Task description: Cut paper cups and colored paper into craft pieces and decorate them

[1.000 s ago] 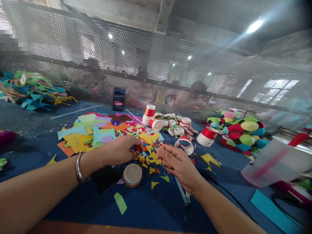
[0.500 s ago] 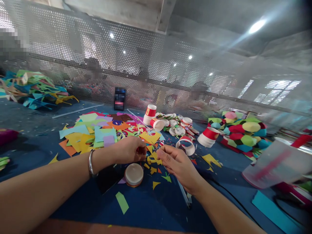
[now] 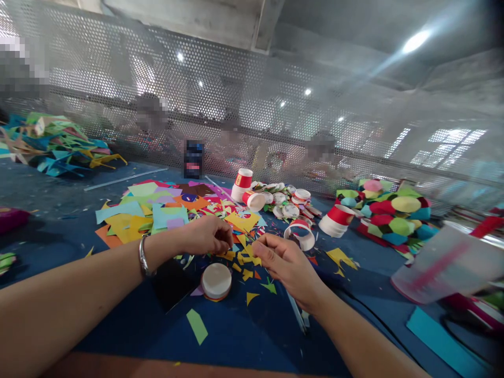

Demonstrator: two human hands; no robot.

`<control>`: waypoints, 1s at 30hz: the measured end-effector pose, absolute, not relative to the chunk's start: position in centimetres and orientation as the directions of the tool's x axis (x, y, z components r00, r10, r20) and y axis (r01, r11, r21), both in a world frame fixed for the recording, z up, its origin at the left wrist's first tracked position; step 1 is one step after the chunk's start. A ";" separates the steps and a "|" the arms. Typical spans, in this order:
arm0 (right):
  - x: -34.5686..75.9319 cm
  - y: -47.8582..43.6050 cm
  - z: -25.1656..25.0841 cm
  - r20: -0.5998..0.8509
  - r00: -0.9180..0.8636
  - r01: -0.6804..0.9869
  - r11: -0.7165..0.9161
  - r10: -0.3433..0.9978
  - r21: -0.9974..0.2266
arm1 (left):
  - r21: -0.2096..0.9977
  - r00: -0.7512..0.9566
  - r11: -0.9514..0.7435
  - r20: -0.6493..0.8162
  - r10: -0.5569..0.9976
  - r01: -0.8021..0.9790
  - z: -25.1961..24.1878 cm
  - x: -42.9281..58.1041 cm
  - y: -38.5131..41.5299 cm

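Note:
My left hand [image 3: 207, 234], with a silver bangle at its wrist, hovers over the near edge of the colored paper scraps [image 3: 151, 205]. Its fingers are curled together, and what they hold, if anything, is hidden. Across a small gap, my right hand [image 3: 281, 260] is closed in a pinch. A thin sliver seems to stick out at its fingertips, too small to name. Below the left hand, a white round cup base [image 3: 216, 281] lies on the blue table, with colored paper showing under its rim. Small yellow paper bits [image 3: 247, 257] lie between the hands.
Red and white paper cups [image 3: 336, 220], a cut cup ring [image 3: 300, 234] and a pile of cup bases [image 3: 281, 198] stand beyond my hands. A translucent pitcher [image 3: 444, 265] is at right. A phone [image 3: 193, 159] leans against the perforated screen [image 3: 236, 105]. Blurred people show behind it.
My left hand has drawn slightly left and up, widening the gap to my right hand. The right hand has hardly moved; the cup base lies in the same place.

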State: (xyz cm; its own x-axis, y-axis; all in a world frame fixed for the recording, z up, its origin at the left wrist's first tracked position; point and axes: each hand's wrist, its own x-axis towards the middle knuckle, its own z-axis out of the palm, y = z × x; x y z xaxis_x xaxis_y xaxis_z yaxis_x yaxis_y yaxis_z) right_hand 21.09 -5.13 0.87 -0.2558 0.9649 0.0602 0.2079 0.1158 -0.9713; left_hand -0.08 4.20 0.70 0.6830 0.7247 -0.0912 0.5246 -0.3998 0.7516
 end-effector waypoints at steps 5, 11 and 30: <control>21.2 -5.1 0.9 0.058 -0.268 0.225 0.121 0.962 -0.967 | 0.754 0.685 -0.414 -0.064 0.726 0.509 0.6 -0.2 4.3; 21.1 -5.1 1.0 0.095 -0.274 0.251 0.166 0.957 -0.954 | 0.711 0.695 -0.490 0.002 0.719 0.505 0.6 -0.3 3.8; 21.1 -5.1 1.0 0.139 -0.289 0.307 0.229 0.947 -0.924 | 0.766 0.697 -0.438 -0.018 0.717 0.471 1.1 -0.2 3.7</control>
State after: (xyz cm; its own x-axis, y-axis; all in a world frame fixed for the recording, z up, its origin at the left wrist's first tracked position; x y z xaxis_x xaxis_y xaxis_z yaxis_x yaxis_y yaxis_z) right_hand 21.10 -5.08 1.02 -0.2892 0.9472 0.1385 0.3075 0.2289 -0.9236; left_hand -0.22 3.73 1.12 0.6966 0.7172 -0.0181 0.4708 -0.4380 0.7658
